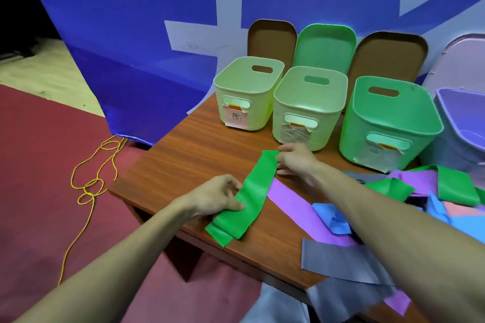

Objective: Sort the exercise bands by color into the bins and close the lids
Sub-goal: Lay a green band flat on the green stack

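A green exercise band (252,191) lies folded on the wooden table (189,155). My left hand (217,196) pinches its near end and my right hand (296,160) grips its far end. A purple band (296,204) runs under it toward a heap of green, purple, blue and grey bands (420,191) at the right. Behind stand open bins: two pale green (246,94) (309,107), a darker green bin (391,123) and a purple bin (462,123). Their lids lean on the wall, brown (270,39), green (325,47), brown (388,57) and lilac (462,60).
A grey band (338,262) hangs over the table's near edge. A yellow cord (91,183) lies looped on the red floor at the left. A blue and white banner (157,21) covers the wall behind the bins.
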Demonstrator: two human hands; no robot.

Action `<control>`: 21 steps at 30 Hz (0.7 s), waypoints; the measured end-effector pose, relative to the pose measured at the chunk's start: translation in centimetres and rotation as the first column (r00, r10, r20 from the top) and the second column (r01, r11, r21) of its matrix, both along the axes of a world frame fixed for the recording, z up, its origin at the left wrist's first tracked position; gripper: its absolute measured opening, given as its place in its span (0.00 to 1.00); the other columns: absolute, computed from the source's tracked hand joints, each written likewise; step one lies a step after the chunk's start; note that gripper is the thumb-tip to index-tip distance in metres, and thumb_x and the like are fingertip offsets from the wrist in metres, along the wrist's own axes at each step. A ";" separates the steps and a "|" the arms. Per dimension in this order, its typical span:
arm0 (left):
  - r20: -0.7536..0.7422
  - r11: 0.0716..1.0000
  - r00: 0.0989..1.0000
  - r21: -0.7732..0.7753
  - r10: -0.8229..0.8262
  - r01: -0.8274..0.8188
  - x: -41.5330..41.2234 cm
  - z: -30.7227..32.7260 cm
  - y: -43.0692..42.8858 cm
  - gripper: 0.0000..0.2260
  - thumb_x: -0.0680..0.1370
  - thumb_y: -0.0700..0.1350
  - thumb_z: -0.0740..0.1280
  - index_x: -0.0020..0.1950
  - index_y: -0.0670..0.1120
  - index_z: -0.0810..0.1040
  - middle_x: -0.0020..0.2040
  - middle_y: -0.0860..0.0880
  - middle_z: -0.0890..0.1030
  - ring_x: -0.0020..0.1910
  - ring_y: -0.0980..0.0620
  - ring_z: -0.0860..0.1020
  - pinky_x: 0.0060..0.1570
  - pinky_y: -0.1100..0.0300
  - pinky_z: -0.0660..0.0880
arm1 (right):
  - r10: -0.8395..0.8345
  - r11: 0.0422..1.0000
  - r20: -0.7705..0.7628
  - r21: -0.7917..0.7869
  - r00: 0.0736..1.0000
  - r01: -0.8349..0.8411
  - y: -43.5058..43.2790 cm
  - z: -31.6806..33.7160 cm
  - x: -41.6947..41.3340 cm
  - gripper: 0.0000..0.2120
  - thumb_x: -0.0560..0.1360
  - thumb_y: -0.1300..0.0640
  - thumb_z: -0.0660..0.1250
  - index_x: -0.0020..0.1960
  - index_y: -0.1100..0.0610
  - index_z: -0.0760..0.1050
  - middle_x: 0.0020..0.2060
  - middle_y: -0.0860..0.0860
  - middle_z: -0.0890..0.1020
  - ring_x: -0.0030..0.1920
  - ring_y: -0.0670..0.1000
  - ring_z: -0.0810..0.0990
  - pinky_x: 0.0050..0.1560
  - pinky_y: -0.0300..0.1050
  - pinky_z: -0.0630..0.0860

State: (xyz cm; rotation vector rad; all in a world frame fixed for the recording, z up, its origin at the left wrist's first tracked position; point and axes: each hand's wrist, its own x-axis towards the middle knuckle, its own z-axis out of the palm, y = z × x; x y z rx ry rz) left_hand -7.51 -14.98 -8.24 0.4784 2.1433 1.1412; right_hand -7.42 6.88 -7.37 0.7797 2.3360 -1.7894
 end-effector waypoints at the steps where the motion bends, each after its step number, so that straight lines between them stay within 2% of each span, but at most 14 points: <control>1: -0.045 1.000 0.999 -0.008 0.002 -0.003 -0.1 0.0 0.0 0.15 0.72 0.36 0.72 0.55 0.43 0.72 0.27 0.54 0.75 0.23 0.63 0.72 0.27 0.68 0.69 | 0.034 0.998 0.007 0.050 0.999 -0.034 0.3 -0.1 0.3 0.23 0.76 0.65 0.62 0.71 0.60 0.66 0.57 0.59 0.78 0.52 0.53 0.80 0.47 0.44 0.81; 5: -0.099 0.996 0.995 -0.085 -0.032 0.024 -0.2 0.0 -0.4 0.13 0.73 0.39 0.72 0.55 0.46 0.73 0.32 0.54 0.74 0.25 0.64 0.72 0.29 0.68 0.68 | 0.109 0.981 0.006 0.159 0.994 -0.108 1.4 0.7 2.3 0.24 0.76 0.63 0.64 0.71 0.57 0.65 0.59 0.56 0.77 0.55 0.54 0.80 0.53 0.48 0.81; 7: -0.077 0.994 0.996 -0.098 -0.048 0.040 0.0 0.3 -0.7 0.13 0.74 0.38 0.70 0.57 0.45 0.73 0.33 0.53 0.74 0.27 0.61 0.73 0.28 0.66 0.70 | 0.172 0.939 -0.007 0.302 0.985 -0.162 1.7 1.4 3.5 0.23 0.76 0.62 0.65 0.70 0.57 0.67 0.60 0.54 0.78 0.57 0.53 0.79 0.58 0.48 0.78; 9: -0.039 0.998 0.999 -0.064 -0.030 0.027 0.4 0.8 -0.7 0.11 0.76 0.35 0.66 0.56 0.43 0.72 0.33 0.50 0.74 0.23 0.59 0.72 0.22 0.63 0.71 | 0.299 0.811 -0.018 0.532 0.954 -0.244 1.5 1.9 4.8 0.21 0.76 0.61 0.64 0.68 0.57 0.70 0.62 0.53 0.78 0.60 0.51 0.78 0.62 0.44 0.73; 11: 0.020 1.000 1.000 -0.015 0.019 -0.019 0.7 1.4 -0.7 0.09 0.77 0.33 0.64 0.57 0.40 0.72 0.32 0.48 0.73 0.18 0.57 0.69 0.16 0.65 0.67 | 0.432 0.669 0.014 0.666 0.902 -0.330 0.6 2.1 5.8 0.20 0.76 0.62 0.61 0.68 0.57 0.71 0.64 0.53 0.78 0.63 0.51 0.76 0.65 0.42 0.69; 13: 0.115 0.996 0.990 0.033 0.077 -0.082 0.7 1.9 -0.8 0.10 0.78 0.32 0.63 0.58 0.38 0.73 0.32 0.46 0.75 0.17 0.57 0.67 0.16 0.66 0.64 | 0.514 0.584 0.070 0.702 0.855 -0.408 -0.6 1.8 6.2 0.21 0.77 0.63 0.58 0.70 0.57 0.70 0.67 0.54 0.75 0.67 0.52 0.73 0.68 0.43 0.66; 16: 0.259 0.990 0.959 0.046 0.114 -0.130 0.8 2.5 -1.2 0.10 0.77 0.32 0.63 0.58 0.38 0.73 0.43 0.39 0.79 0.17 0.57 0.67 0.15 0.67 0.64 | 0.531 0.541 0.165 0.690 0.831 -0.482 -1.7 0.7 5.6 0.24 0.77 0.66 0.55 0.72 0.56 0.66 0.70 0.55 0.71 0.71 0.55 0.68 0.71 0.47 0.64; 18: 0.294 0.990 0.947 0.022 0.128 -0.141 1.1 2.3 -1.5 0.09 0.77 0.32 0.63 0.57 0.38 0.73 0.43 0.38 0.80 0.17 0.58 0.68 0.15 0.68 0.63 | 0.516 0.512 0.244 0.680 0.821 -0.524 -1.8 -0.1 5.0 0.28 0.74 0.66 0.54 0.73 0.53 0.65 0.71 0.54 0.70 0.71 0.55 0.67 0.71 0.51 0.65; 19: 0.244 0.991 0.961 -0.011 0.130 -0.131 1.2 1.9 -1.5 0.08 0.77 0.31 0.63 0.55 0.39 0.73 0.39 0.41 0.80 0.17 0.57 0.68 0.15 0.67 0.63 | 0.512 0.493 0.273 0.682 0.814 -0.539 -1.9 -0.4 4.7 0.29 0.73 0.66 0.54 0.73 0.52 0.65 0.71 0.54 0.70 0.70 0.56 0.68 0.70 0.52 0.66; 21: -0.042 0.980 0.996 -0.177 0.084 -0.090 1.0 1.1 -1.4 0.07 0.76 0.32 0.65 0.52 0.41 0.73 0.30 0.49 0.77 0.20 0.56 0.71 0.18 0.66 0.66 | 0.505 0.464 0.286 0.705 0.814 -0.536 -1.9 -1.0 4.2 0.29 0.71 0.66 0.54 0.70 0.51 0.68 0.69 0.53 0.72 0.68 0.56 0.70 0.68 0.54 0.68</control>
